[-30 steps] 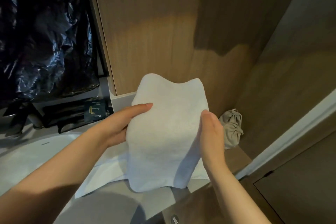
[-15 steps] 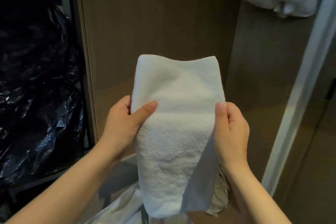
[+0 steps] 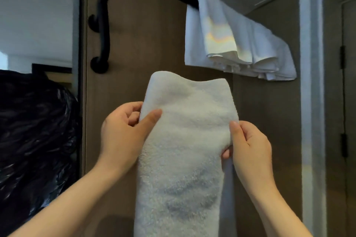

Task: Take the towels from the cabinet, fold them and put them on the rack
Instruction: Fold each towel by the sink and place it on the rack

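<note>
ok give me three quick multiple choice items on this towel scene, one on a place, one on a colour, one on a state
1. Where is the hung towel?
A) on the floor
B) draped over the rack
C) in a basket

2. What colour is the rack?
A) black
B) white
C) gold

3. How is the folded towel held?
A) by one hand
B) it is not held
C) by both hands

Key:
1 B: it hangs over the bar at upper right.
2 A: the bar and its bracket are black.
3 C: the left hand and the right hand pinch its side edges.
</note>
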Demonstrator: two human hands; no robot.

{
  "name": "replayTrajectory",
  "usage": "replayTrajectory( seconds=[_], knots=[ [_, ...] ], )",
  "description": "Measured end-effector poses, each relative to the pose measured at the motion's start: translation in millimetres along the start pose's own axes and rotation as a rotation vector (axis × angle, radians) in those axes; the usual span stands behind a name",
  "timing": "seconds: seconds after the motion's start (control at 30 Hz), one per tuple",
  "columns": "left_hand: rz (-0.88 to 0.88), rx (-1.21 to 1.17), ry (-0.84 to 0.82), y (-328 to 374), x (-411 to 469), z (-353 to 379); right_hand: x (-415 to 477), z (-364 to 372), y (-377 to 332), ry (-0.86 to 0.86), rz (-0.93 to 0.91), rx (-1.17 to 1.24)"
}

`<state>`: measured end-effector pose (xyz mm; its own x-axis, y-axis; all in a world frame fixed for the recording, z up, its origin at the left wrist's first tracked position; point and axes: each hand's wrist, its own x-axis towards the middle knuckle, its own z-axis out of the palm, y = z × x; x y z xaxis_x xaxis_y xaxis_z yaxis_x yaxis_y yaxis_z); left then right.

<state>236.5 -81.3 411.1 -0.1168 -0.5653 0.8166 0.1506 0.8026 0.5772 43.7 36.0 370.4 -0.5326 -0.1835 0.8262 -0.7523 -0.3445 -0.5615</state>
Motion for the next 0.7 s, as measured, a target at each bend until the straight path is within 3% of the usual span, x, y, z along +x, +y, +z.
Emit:
replayTrajectory(
  seconds=[0.13,0.33,0.5,0.7],
  knots=[
    [0.02,0.014,0.039,17,16,6,30,8,-6,-0.029,-0.057,0.059],
    [0.139,0.115,0.249,43,37,13,80,24,-21,-0.092,-0.192,0.123],
    [0.281,0.237,0.388,67,59,16,114,37,-38,0.027,-0.297,0.2],
    [0.362,0.361,0.417,98,85,28,152,53,-54,0.075,-0.279,0.38]
  ],
)
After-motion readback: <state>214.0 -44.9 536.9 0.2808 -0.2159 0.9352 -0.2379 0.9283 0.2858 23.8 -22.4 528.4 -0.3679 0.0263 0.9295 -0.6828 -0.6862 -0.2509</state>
